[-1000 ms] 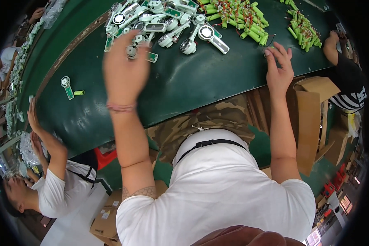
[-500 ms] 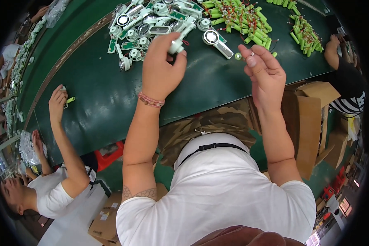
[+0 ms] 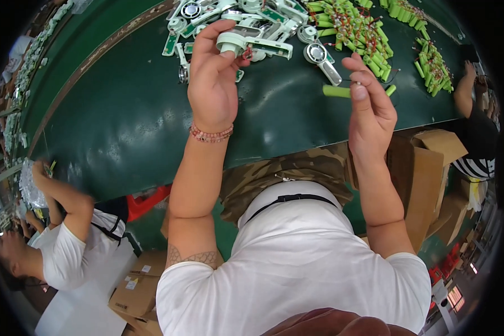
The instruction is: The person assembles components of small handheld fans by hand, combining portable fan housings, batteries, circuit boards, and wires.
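Note:
My left hand [image 3: 211, 92], with a beaded bracelet at its wrist, is closed around the round end of a pale green handheld fan body [image 3: 263, 46]. The body's handle points right, and a bit of red wire shows below it. Across from it, my right hand [image 3: 375, 115] pinches a bright green cylindrical battery [image 3: 336, 91] near one end, between thumb and fingers. The battery lies sideways, its free end toward the left hand. Beyond the two hands, a single fan part [image 3: 322, 60] with a round silver head and grey handle lies on the green table [image 3: 285, 106].
Many similar fan parts [image 3: 176, 23] are heaped at the far edge. Beside them lie piles of green batteries [image 3: 350, 28] with red wires, and another pile [image 3: 432, 70] farther right. A co-worker [image 3: 61, 241] sits at left; cardboard boxes [image 3: 425, 179] stand at right.
My left hand has turned the fan body so its handle points right. The battery in my right hand has swung from end-on to sideways. The left co-worker's arm has drawn back leftward.

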Demonstrator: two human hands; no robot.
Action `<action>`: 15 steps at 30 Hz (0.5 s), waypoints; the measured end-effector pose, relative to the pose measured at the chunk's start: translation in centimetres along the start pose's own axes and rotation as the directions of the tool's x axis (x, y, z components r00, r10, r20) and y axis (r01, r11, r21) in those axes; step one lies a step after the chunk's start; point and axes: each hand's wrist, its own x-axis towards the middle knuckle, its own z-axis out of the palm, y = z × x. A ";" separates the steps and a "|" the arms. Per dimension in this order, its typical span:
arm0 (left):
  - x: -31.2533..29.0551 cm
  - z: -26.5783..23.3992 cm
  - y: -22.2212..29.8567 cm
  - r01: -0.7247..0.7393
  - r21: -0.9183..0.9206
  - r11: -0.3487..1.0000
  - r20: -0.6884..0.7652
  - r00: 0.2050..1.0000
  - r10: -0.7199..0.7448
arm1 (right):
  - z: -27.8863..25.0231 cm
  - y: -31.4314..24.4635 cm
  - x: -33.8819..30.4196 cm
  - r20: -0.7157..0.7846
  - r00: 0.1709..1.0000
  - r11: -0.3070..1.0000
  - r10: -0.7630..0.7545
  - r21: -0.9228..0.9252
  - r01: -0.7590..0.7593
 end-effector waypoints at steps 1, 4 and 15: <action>0.1 -0.2 -0.1 0.016 -0.130 0.991 0.036 0.999 -0.011 | 0.3 0.2 0.0 -0.025 0.999 1.000 0.021 0.005 -0.021; -0.2 -0.1 -0.1 0.050 -0.278 0.959 0.030 0.999 -0.043 | 1.4 -0.3 -0.2 0.030 0.980 0.957 0.198 0.211 -0.200; -0.1 -0.2 -1.1 0.114 -0.273 0.955 0.047 0.993 -0.105 | 5.0 -0.2 -1.5 0.294 0.793 0.705 0.534 0.362 -0.610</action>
